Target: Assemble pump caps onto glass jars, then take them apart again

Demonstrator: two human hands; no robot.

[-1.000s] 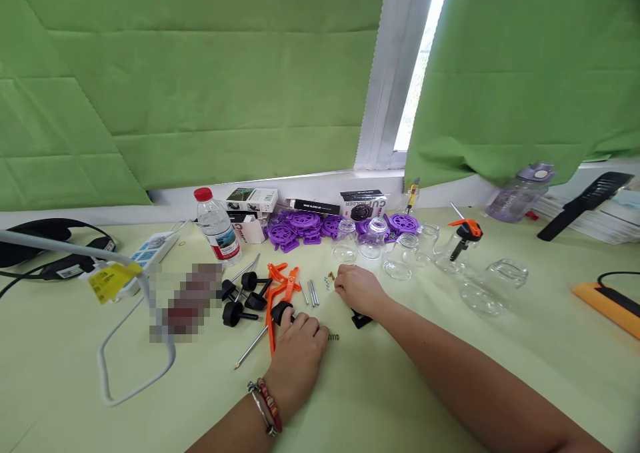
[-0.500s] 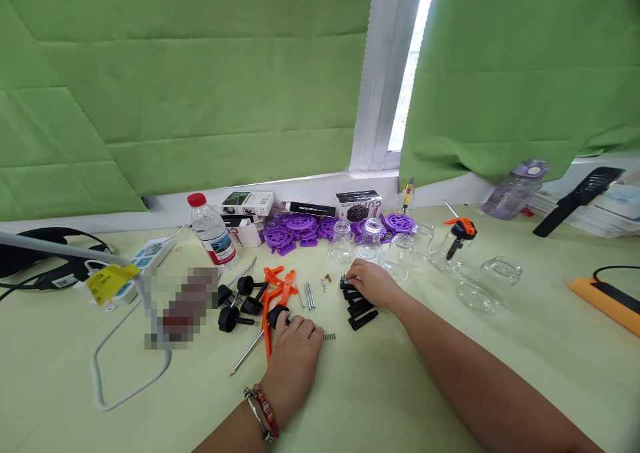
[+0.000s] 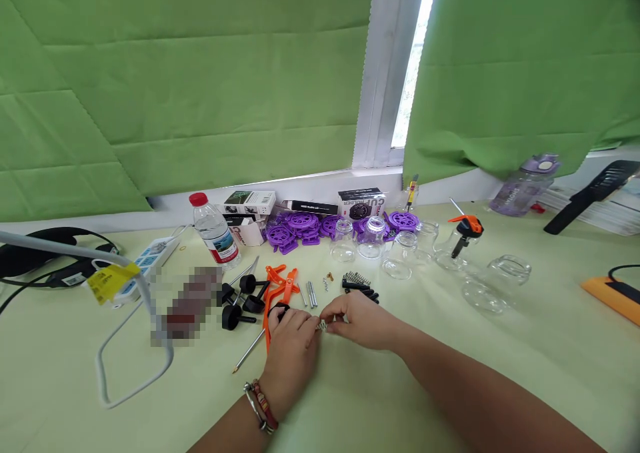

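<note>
My left hand point(image 3: 295, 339) is closed around a black knob point(image 3: 280, 311) beside the orange plastic parts point(image 3: 289, 286). Just to its right, my right hand point(image 3: 363, 319) has its thumb and index finger at a small spring point(image 3: 321, 325) on the table, partly hidden between the hands. Black bars point(image 3: 367, 293) and several springs point(image 3: 356, 279) lie beyond my right hand. Silver pins point(image 3: 312, 294) and tiny screws point(image 3: 325, 283) lie in front of my hands. More black knobs point(image 3: 231, 317) sit to the left, near a metal rod point(image 3: 249, 351).
Along the back stand a water bottle point(image 3: 216, 233), small boxes point(image 3: 361, 203), purple discs point(image 3: 301, 223) and glass jars point(image 3: 399, 256). An orange-and-black lid piece point(image 3: 467, 226) rests at a jar on the right. A grey lamp arm point(image 3: 150, 299) crosses the left side.
My right hand has moved from the black bars toward me and left, to the spring beside my left hand. The springs by the bars are now uncovered. The view has shifted slightly.
</note>
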